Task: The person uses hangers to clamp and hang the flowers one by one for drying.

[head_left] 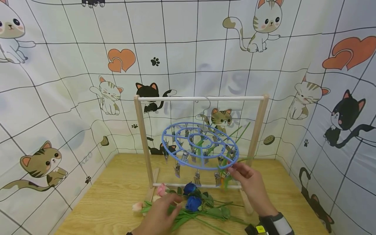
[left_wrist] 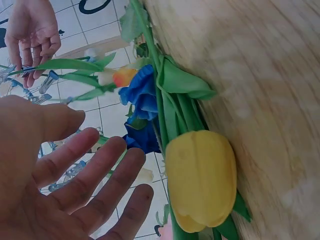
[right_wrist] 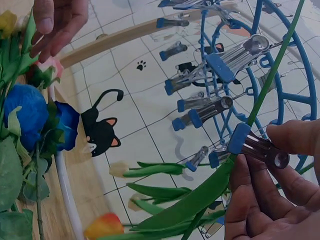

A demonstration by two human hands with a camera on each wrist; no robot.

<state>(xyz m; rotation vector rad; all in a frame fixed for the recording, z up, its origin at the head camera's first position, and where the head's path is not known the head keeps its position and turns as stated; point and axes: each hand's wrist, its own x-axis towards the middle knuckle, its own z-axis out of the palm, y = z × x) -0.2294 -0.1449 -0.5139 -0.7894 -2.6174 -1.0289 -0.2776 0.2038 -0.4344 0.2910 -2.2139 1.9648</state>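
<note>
A blue round hanging dryer (head_left: 202,168) with several clips hangs tilted from a rod. At its right front edge my right hand (head_left: 249,179) pinches a metal clip with blue tips (right_wrist: 255,147) between thumb and fingers. A green stem (right_wrist: 270,85) runs through the tips of this clip. An orange-yellow tulip (right_wrist: 105,227) hangs head down below the dryer. My left hand (head_left: 163,212) is over the flowers on the table, fingers apart and holding nothing. Beside it lie blue roses (head_left: 194,203), a yellow tulip (left_wrist: 201,180) and a pink rose (head_left: 161,189).
A wooden frame (head_left: 143,137) with a white top rod (head_left: 176,99) stands on the wood-grain table (head_left: 97,195). Other pale tulips (right_wrist: 119,169) hang from the dryer. Cat-patterned cloth (head_left: 182,65) surrounds the table at the back and sides.
</note>
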